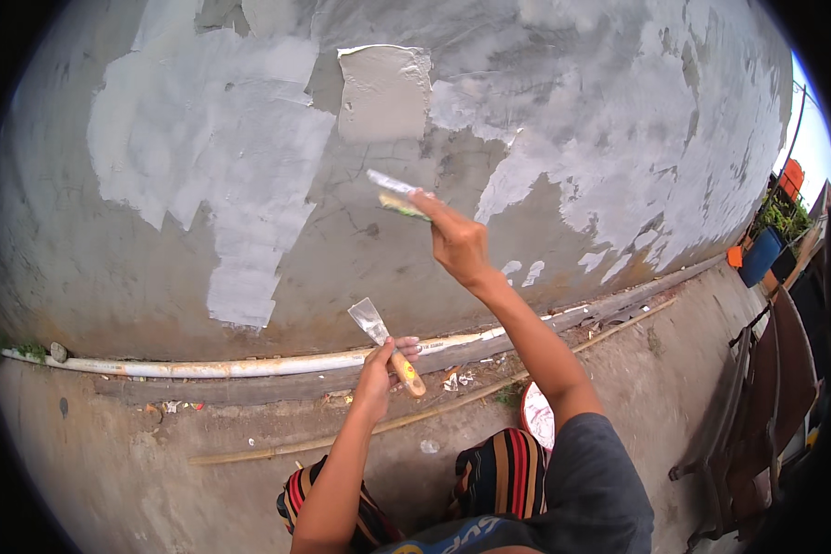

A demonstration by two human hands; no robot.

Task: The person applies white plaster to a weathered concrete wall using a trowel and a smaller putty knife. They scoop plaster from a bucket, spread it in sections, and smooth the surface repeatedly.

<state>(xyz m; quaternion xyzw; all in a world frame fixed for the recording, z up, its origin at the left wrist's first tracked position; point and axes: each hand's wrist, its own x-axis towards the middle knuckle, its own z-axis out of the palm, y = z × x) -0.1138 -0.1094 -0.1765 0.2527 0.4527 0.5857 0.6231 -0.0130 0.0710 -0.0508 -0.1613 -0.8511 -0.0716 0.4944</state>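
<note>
Two bare hands are busy, and each one has one tool. One scraper [369, 321] is in the left hand [376, 377]: the fingers are wrapped tight around its wooden handle, and the metal blade points up and away. One flat tool [390, 181] is in the right hand [460, 242], pinched firmly, up in front of the wall [342, 249]. It is blurry, with a white part and a yellow-green part. I can't tell if it touches the wall.

Three main pale patches show up there: one big on the left, one big on the right, and one square patch [384, 97] between them near the top. One white pipe [203, 369] runs along the bottom, and one long pole [249, 453] lies on the ground. One tub [523, 407] with a red rim is beside the knee.

Big letters are on the shirt [600, 480]. Small dark print on the pipe is too tiny to read.
</note>
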